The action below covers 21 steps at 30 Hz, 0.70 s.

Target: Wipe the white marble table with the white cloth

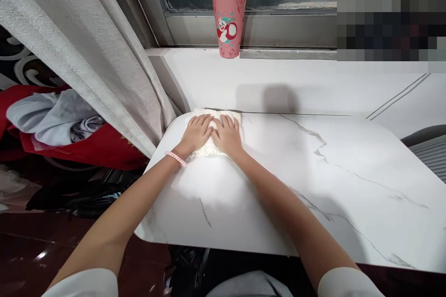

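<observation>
A white cloth (209,150) lies folded at the far left corner of a white marble-pattern table (313,185). My left hand (198,132) rests flat on the cloth's left half, fingers spread slightly, with a pink band on the wrist. My right hand (227,133) lies flat beside it on the cloth's right half. Both palms press down on the cloth and touch each other at the thumbs. Most of the cloth is hidden under the hands.
A pink paper cup (229,18) with a lid and red straw stands on the white windowsill (296,83) behind the table. A grey curtain (87,51) hangs at left. Red and grey fabric (52,125) is piled beyond it.
</observation>
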### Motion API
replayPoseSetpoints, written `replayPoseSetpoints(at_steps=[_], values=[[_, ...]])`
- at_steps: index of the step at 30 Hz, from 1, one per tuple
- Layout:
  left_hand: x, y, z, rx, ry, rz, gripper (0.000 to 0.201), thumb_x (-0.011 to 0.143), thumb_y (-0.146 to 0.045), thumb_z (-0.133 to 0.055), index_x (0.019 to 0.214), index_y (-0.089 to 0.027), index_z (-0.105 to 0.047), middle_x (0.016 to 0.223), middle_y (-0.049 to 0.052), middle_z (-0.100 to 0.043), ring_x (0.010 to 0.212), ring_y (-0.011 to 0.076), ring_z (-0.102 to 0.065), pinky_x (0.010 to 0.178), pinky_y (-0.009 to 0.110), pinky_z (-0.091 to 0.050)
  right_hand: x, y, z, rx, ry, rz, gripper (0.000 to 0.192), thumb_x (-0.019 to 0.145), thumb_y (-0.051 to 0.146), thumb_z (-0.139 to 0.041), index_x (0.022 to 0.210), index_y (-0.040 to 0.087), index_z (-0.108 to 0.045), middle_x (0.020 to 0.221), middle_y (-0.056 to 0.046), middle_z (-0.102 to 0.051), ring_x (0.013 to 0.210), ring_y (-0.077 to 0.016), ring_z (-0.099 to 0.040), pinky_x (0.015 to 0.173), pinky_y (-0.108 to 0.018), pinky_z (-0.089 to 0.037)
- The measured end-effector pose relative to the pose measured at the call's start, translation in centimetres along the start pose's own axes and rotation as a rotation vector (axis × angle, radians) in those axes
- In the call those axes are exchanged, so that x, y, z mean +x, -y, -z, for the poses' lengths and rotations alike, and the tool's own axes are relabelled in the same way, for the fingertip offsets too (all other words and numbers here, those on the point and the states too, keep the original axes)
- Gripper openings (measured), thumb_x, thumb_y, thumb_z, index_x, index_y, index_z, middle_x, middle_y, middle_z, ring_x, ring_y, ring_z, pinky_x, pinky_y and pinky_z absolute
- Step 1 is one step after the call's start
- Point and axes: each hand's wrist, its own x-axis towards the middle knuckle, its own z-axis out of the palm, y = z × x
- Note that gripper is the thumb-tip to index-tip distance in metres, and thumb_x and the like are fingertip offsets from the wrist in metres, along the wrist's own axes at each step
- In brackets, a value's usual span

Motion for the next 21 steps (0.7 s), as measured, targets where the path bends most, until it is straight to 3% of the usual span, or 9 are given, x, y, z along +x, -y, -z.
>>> replayPoseSetpoints(at_steps=[6, 15, 21], values=[[-4.4, -4.0, 0.9, -0.022, -0.001, -0.058, 0.046, 0.098, -0.027, -0.028, 0.137, -0.016, -0.048, 0.145, 0.012, -0.050, 0.136, 0.0244, -0.041, 0.118, 0.047, -0.024, -6.3, 1.3, 2.2, -0.053, 0.018, -0.030, 0.045, 0.099, 0.026, -0.036, 0.141, 0.011, -0.048, 0.149, -0.018, -0.042, 0.142, -0.0307, -0.030, 0.117, -0.054, -0.016], [-13.8, -11.0, 2.5, 0.019, -0.077, 0.060, 0.047, 0.098, -0.029, -0.029, 0.141, -0.015, -0.045, 0.144, 0.015, -0.052, 0.138, 0.0296, -0.041, 0.117, 0.052, -0.026, -14.9, 2.5, 6.2, -0.052, 0.107, 0.172, 0.048, 0.099, 0.029, -0.035, 0.143, 0.011, -0.047, 0.151, -0.018, -0.041, 0.143, -0.0314, -0.029, 0.118, -0.055, -0.018], [-17.0, -15.5, 2.5, 0.026, -0.118, 0.081, 0.049, 0.098, -0.028, -0.032, 0.144, -0.014, -0.041, 0.144, 0.018, -0.052, 0.138, 0.0322, -0.041, 0.116, 0.055, -0.027, -18.7, 1.6, 8.8, -0.034, 0.132, 0.250, 0.049, 0.098, 0.029, -0.038, 0.141, 0.011, -0.049, 0.150, -0.019, -0.042, 0.142, -0.0318, -0.030, 0.118, -0.056, -0.019]])
